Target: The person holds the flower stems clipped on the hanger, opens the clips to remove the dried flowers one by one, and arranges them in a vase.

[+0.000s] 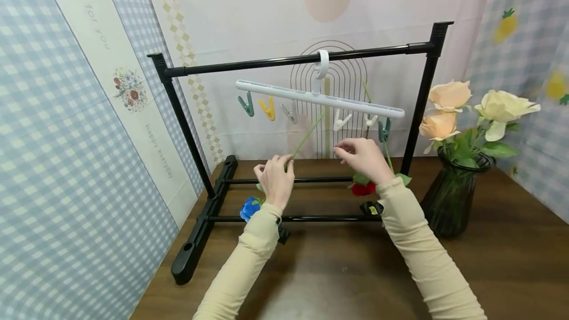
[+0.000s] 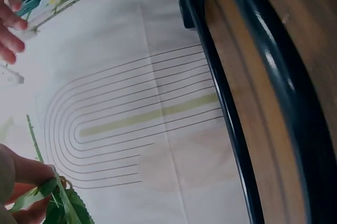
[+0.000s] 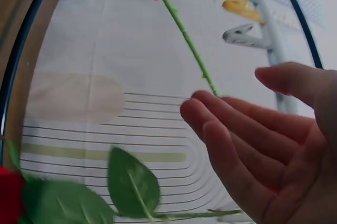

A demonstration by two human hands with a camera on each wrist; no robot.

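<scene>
At left, a blue flower (image 1: 250, 209) dips beside the left hand (image 1: 276, 181), which pinches a green stem (image 1: 307, 136) — tip near the white hanger (image 1: 284, 93) and its clips (image 1: 267, 108). Rightward, the right hand (image 1: 366, 158) — fingers relaxed — partly blocks a hanging red flower (image 1: 363, 189); beyond, a dark vase (image 1: 449, 201) holds peach and cream roses (image 1: 450, 96).

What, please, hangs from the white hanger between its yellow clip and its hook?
In the head view, a single grey clip hangs between the yellow clip and the hook.
</scene>
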